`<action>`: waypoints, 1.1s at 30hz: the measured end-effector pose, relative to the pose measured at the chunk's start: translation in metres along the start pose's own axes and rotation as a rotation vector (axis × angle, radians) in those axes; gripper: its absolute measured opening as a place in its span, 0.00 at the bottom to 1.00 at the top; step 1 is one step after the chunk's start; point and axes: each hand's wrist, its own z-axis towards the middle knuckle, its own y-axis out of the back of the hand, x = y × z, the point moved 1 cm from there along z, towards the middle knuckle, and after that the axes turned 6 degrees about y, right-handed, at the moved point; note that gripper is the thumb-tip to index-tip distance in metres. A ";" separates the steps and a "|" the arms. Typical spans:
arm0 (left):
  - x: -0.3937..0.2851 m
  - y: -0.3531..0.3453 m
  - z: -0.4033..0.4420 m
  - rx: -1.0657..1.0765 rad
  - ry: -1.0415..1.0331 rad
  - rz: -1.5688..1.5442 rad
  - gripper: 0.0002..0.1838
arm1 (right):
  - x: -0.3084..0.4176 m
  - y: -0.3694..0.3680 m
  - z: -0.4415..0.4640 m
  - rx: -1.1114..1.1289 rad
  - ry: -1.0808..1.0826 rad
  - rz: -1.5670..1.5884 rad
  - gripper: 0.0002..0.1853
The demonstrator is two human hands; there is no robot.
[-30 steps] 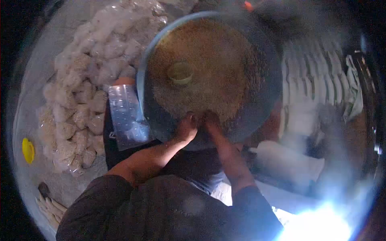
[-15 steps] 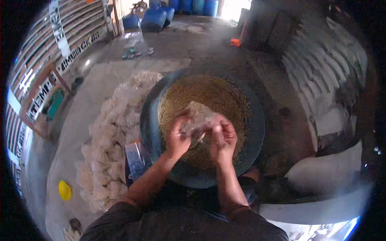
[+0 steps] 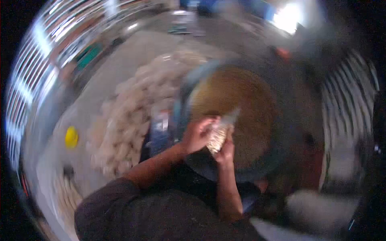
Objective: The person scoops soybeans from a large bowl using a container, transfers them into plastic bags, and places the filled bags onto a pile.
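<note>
A small clear plastic bag of soybeans (image 3: 217,140) is held over the near left edge of a big round basin (image 3: 185,90). My left hand (image 3: 198,135) grips the bag's left side, its fingers near the upper part. From the right, my right hand (image 3: 226,149) is closed around the bag's lower part. The bag stands tilted, its thin empty end pointing up and to the right. Loose soybeans (image 3: 241,92) lie in the basin beneath. Motion blur hides the finger details.
Many filled plastic bags (image 3: 132,104) lie heaped on the floor left of the basin. A blue packet (image 3: 161,130) sits between heap and basin. Further left is a yellow object (image 3: 71,137). A pale sack (image 3: 321,209) lies at the lower right.
The view has swung left, so the basin and heap appear further right. Both hands have come from over the basin's middle toward its near left edge, and the bag is now held more upright.
</note>
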 end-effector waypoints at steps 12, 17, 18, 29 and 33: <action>0.019 0.313 -0.073 -0.496 0.883 0.661 0.17 | -0.103 0.184 0.007 0.716 -0.415 -2.213 0.36; 0.176 0.473 -0.094 -1.076 0.422 1.286 0.08 | 0.030 0.229 0.005 0.159 -0.619 -2.009 0.32; 0.190 0.489 -0.093 -1.098 0.455 1.273 0.09 | 0.052 0.233 0.012 0.092 -0.610 -1.975 0.32; 0.180 0.353 -0.057 -0.767 0.398 0.590 0.19 | -0.027 0.266 0.020 -0.573 -0.657 -2.071 0.36; 0.064 0.192 -0.074 -0.333 0.343 1.218 0.23 | -0.105 0.202 0.048 0.217 -0.197 -2.620 0.34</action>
